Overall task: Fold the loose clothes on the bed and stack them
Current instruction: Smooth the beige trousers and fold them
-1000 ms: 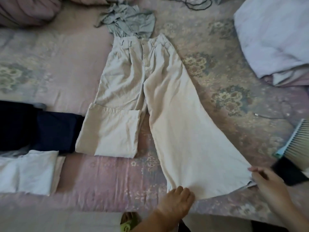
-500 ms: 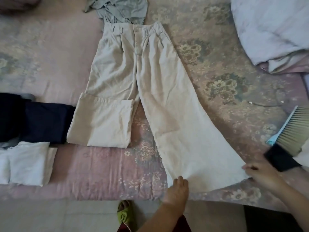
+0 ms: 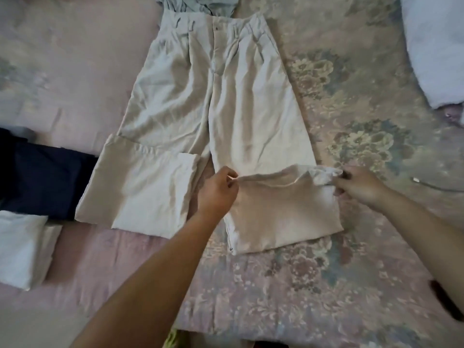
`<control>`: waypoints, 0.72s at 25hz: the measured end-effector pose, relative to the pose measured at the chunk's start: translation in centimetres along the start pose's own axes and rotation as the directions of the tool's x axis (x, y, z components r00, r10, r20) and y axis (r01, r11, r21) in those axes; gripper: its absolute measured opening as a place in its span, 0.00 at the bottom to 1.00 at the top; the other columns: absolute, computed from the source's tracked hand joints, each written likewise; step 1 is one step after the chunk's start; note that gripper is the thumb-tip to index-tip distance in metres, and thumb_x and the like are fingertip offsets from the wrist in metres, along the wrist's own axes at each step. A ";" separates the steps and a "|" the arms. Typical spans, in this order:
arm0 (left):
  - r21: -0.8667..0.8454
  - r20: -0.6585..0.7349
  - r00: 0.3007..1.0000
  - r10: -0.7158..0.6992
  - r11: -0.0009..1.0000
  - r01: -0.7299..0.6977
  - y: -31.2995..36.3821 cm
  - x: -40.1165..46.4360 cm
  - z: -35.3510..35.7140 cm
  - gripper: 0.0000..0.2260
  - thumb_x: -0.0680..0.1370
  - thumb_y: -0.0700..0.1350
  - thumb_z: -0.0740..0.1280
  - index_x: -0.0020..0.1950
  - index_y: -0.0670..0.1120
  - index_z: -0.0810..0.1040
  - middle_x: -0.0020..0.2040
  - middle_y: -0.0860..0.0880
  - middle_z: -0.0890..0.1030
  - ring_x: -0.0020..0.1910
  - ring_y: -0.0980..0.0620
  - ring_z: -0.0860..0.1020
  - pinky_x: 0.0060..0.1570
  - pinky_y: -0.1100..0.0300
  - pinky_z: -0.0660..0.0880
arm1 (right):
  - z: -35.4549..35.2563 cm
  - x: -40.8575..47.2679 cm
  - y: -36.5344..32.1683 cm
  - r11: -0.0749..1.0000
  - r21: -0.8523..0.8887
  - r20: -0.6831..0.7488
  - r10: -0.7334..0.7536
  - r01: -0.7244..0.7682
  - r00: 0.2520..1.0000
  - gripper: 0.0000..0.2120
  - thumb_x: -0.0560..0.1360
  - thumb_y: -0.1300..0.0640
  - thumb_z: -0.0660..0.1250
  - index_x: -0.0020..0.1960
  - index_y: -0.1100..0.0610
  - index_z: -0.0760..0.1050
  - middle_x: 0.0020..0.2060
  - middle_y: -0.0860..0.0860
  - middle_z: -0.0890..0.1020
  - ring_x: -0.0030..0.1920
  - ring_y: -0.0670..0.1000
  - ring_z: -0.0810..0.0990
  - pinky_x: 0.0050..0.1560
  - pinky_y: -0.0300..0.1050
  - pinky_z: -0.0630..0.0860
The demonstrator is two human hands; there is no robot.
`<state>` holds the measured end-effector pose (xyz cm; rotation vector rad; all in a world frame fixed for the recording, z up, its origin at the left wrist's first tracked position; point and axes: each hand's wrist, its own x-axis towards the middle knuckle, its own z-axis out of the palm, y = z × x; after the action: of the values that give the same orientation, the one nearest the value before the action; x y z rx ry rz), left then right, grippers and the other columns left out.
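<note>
Far out past our left hand, at the left edge of the bed (image 3: 351, 285), we see a folded white cloth (image 3: 22, 249), and just beyond it a dark navy garment (image 3: 42, 179) lying flat, its right end tucked under the trousers.

The beige trousers (image 3: 200, 96) lie spread on the floral bedspread ahead of both hands, waistband away from us. The trouser leg left of our left hand has its lower part doubled up, the folded cuff section (image 3: 140, 189) lying flat on the bed.

Our left hand (image 3: 218, 192) sits between the two legs. Its fingers are curled, and thumb and fingertips pinch the inner corner of the other leg's hem. That leg's lower part (image 3: 283, 214) is turned up over itself between our two hands, the hem edge sagging a little from one hand to the other.

Our right hand (image 3: 359, 184) holds the outer corner of the same hem, fingers bent round a bunched bit of cloth; the fingertips are blurred, so we cannot tell the exact hold.

Beyond the waistband lies a crumpled grey-green garment (image 3: 198, 3). Far right of our right hand we see a pale folded pile (image 3: 434, 51) and a thin cable (image 3: 437, 185).
</note>
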<state>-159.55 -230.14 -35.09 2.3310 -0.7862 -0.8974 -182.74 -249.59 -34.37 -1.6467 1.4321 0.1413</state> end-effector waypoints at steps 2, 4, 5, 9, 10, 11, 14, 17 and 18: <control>-0.258 -0.050 0.998 -0.050 0.965 0.035 -0.3 3.2 0.6 0.17 0.77 0.45 0.67 0.64 0.44 0.71 0.51 0.53 0.77 0.48 0.55 0.77 0.40 0.78 0.68 | 1.0 4.0 -1.2 0.998 0.058 -0.081 -0.034 0.039 0.996 0.12 0.76 0.59 0.67 0.53 0.68 0.76 0.38 0.53 0.78 0.37 0.50 0.77 0.33 0.34 0.72; -0.328 -0.081 0.992 -0.098 0.942 0.066 -2.2 4.2 2.8 0.24 0.76 0.44 0.68 0.70 0.41 0.66 0.61 0.48 0.74 0.59 0.53 0.74 0.58 0.69 0.70 | 2.5 7.0 -1.2 0.992 0.126 -0.047 -0.026 0.032 0.999 0.15 0.76 0.61 0.68 0.61 0.64 0.72 0.48 0.53 0.77 0.48 0.52 0.77 0.48 0.40 0.74; -0.325 -0.076 0.987 -0.142 0.939 0.110 -3.5 3.7 4.4 0.24 0.76 0.43 0.68 0.69 0.40 0.66 0.63 0.45 0.73 0.62 0.49 0.73 0.63 0.57 0.70 | 3.3 8.1 -0.6 0.993 0.116 -0.013 -0.009 0.011 1.000 0.17 0.76 0.61 0.68 0.62 0.64 0.71 0.51 0.55 0.76 0.52 0.54 0.76 0.54 0.47 0.74; -0.346 -0.107 0.891 -0.441 0.857 0.383 -5.0 2.2 8.4 0.14 0.76 0.52 0.67 0.54 0.43 0.74 0.46 0.45 0.79 0.47 0.44 0.79 0.46 0.50 0.76 | 4.9 11.0 2.4 0.996 -0.051 -0.129 0.071 -0.079 0.989 0.13 0.75 0.54 0.69 0.49 0.64 0.77 0.42 0.59 0.79 0.47 0.58 0.79 0.44 0.46 0.70; -0.310 -0.145 0.883 -0.447 0.868 0.388 -4.9 2.6 8.7 0.14 0.76 0.55 0.67 0.50 0.45 0.75 0.41 0.49 0.79 0.44 0.47 0.78 0.42 0.54 0.75 | 5.1 11.6 2.7 0.997 -0.023 -0.149 0.073 -0.077 0.986 0.11 0.75 0.54 0.69 0.46 0.64 0.78 0.40 0.58 0.79 0.44 0.56 0.79 0.41 0.45 0.68; -0.279 -0.163 0.889 -0.428 0.884 0.375 -4.6 3.3 8.9 0.14 0.75 0.57 0.66 0.47 0.45 0.75 0.39 0.50 0.78 0.42 0.48 0.78 0.40 0.56 0.72 | 5.2 12.1 2.8 0.998 0.004 -0.164 0.068 -0.068 0.984 0.10 0.75 0.54 0.69 0.44 0.62 0.78 0.39 0.57 0.79 0.42 0.54 0.78 0.40 0.44 0.68; -0.208 -0.172 0.883 -0.436 0.892 0.400 -4.0 4.5 9.6 0.13 0.79 0.52 0.63 0.48 0.42 0.74 0.44 0.46 0.78 0.43 0.47 0.76 0.39 0.57 0.67 | 5.5 12.8 2.4 0.999 0.039 -0.256 0.038 -0.029 0.966 0.07 0.75 0.55 0.68 0.42 0.58 0.74 0.38 0.53 0.78 0.41 0.52 0.75 0.41 0.43 0.66; -0.370 -0.356 0.741 -0.570 0.814 0.449 -4.0 4.5 9.8 0.13 0.82 0.49 0.57 0.44 0.42 0.73 0.44 0.42 0.79 0.41 0.47 0.73 0.36 0.61 0.58 | 5.6 13.3 2.0 0.993 0.088 -0.362 -0.045 0.082 0.931 0.07 0.77 0.55 0.65 0.43 0.57 0.72 0.33 0.46 0.73 0.37 0.49 0.71 0.38 0.41 0.63; -0.382 -0.370 0.721 -0.586 0.803 0.457 -4.2 4.6 9.9 0.15 0.82 0.50 0.56 0.46 0.41 0.74 0.46 0.41 0.79 0.42 0.46 0.73 0.36 0.61 0.58 | 5.6 13.6 2.0 0.990 0.099 -0.367 -0.056 0.099 0.929 0.07 0.78 0.55 0.64 0.43 0.57 0.72 0.33 0.47 0.73 0.37 0.48 0.70 0.38 0.41 0.63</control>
<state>-162.48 -232.83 -46.12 2.4023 0.2220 -0.5421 -177.46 -255.46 -46.99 -1.6887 1.6101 -0.3040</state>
